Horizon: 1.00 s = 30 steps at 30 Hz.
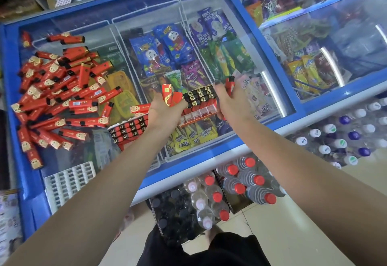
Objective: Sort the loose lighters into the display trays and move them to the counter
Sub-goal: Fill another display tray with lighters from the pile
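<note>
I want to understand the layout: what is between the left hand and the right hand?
In the head view, a partly filled display tray of upright lighters sits between the left hand and right hand. Each hand also holds lighters.

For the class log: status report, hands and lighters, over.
Left hand grips several lighters. Right hand pinches one lighter above part-filled tray. Loose pile remains on freezer lid.
</note>
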{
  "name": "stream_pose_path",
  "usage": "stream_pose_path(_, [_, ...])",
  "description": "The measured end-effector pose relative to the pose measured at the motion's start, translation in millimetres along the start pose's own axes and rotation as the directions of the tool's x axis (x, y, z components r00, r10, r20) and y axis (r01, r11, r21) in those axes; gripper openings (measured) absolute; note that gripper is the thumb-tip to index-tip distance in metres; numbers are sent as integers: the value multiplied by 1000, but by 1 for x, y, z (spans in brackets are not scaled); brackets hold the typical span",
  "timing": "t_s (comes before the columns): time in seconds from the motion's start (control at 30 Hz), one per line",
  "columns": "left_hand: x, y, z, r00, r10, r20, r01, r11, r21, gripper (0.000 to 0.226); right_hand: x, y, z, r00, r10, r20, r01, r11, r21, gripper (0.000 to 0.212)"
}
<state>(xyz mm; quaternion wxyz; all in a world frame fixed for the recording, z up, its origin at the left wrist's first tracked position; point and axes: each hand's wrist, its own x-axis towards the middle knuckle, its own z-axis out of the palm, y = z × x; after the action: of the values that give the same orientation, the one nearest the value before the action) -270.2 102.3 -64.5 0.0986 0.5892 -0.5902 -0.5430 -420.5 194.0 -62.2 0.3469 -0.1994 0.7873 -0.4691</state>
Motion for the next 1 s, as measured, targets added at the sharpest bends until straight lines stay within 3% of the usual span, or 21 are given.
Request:
stream_pose_path(0.07, [-7, 1, 3, 994, 12, 109, 1, 993, -118, 30, -4, -7, 5, 997, 75, 29, -80, 974, 210, 22])
stream_pose_path(0.13, [-15, 2, 7, 976, -22, 215, 75, 967, -243, 15, -11, -13, 12, 991, 118, 61, -131, 937, 323, 21])
stream_pose_path(0.27, [-30, 4, 11, 932, -60, 358, 220, 877, -426, 8, -18, -20, 26, 982, 154, 110, -188, 841, 507, 14])
stream_pose_path(0.4, [-33, -3, 4, 914, 20, 406, 198, 850, -487, 13, -21, -19, 35, 989, 146, 6, -132, 868, 479, 19])
stream_pose_path(0.57, [-31, -10, -2, 932, 89, 352, 58, 921, -386, 29, -30, -20, 40, 993, 114, -31, -96, 930, 355, 18])
stream_pose_path(0.73, [-22, -18, -17, 975, 65, 211, -34, 988, -148, 45, -30, -25, 26, 993, -39, 115, 27, 995, 100, 21])
stream_pose_path(0.87, [-18, -15, -27, 975, 162, 152, -176, 981, 85, 41, -26, -22, 24, 945, 72, 319, -158, 954, 254, 10])
stream_pose_path(1.0, [-12, -13, -34, 969, 155, 191, -184, 972, 145, 30, -24, -17, 30, 922, 88, 378, -218, 923, 317, 9])
